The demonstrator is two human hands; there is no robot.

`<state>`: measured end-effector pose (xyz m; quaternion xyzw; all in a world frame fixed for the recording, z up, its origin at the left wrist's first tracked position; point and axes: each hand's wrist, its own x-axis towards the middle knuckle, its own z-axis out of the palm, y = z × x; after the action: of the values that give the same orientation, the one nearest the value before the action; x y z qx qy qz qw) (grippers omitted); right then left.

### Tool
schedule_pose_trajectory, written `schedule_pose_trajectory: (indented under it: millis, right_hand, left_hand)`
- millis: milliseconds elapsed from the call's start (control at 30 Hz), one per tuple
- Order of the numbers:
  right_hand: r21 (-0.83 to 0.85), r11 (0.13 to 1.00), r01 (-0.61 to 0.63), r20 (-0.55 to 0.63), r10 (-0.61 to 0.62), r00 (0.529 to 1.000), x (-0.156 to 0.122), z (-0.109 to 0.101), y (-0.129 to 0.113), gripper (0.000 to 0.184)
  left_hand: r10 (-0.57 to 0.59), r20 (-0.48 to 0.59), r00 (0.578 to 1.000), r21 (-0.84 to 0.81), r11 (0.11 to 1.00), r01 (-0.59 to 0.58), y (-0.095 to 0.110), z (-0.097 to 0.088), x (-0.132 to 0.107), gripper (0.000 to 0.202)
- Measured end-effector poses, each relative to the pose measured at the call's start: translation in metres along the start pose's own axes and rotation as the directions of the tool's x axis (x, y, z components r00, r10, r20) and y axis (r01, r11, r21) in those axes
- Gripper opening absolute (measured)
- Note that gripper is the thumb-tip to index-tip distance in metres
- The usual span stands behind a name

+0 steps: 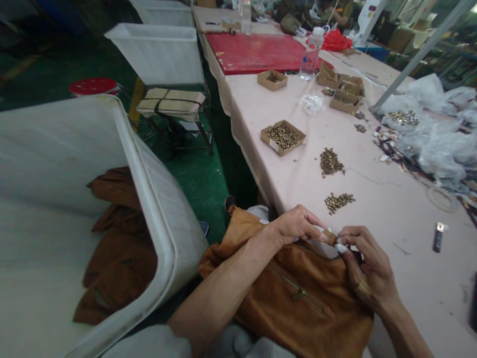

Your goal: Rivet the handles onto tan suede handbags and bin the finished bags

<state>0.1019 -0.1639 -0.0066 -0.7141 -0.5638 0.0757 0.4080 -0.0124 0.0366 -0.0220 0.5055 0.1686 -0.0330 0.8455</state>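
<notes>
A brown suede bag (298, 293) with a zipper lies across my lap and the table's near edge. My left hand (298, 226) is closed, pinching a small brown tab of the bag at its top edge. My right hand (367, 266) is closed too, its fingertips pinched on a small white piece right next to that tab. The two hands almost touch. Two small heaps of brass hardware (338, 201) lie on the table just beyond my hands.
A big white plastic bin (149, 199) at my left holds more brown bags. On the pink table (391, 209) stand cardboard boxes of brass pieces (283, 136), a water bottle (311, 53), clear plastic bags (436, 134), a lighter (438, 236). A red mat (257, 52) lies farther back.
</notes>
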Motion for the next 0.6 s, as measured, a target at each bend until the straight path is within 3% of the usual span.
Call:
schedule_pose_trajectory:
  millis: [267,367,500,600]
  right_hand:
    - [0.039,0.997,-0.059,0.005,0.059,0.998,0.002,-0.001,-0.004,0.008]
    - [0.101,0.978,-0.184,0.041,0.181,0.983,0.0,-0.001,0.001,0.011]
    - [0.198,0.895,-0.399,0.062,0.395,0.916,-0.007,0.001,0.011,0.013]
    - [0.251,0.849,-0.465,0.031,0.473,0.88,-0.01,0.004,0.016,0.018]
  left_hand:
    - [0.037,-0.012,0.999,0.019,0.999,-0.037,-0.004,0.0,-0.001,0.041]
    - [0.064,0.001,0.998,0.057,0.996,-0.064,-0.005,-0.001,-0.001,0.042]
    - [0.06,0.003,0.998,0.083,0.995,-0.06,-0.007,-0.003,-0.001,0.041]
    - [0.081,0.035,0.996,0.075,0.994,-0.084,-0.008,-0.005,-0.001,0.041]
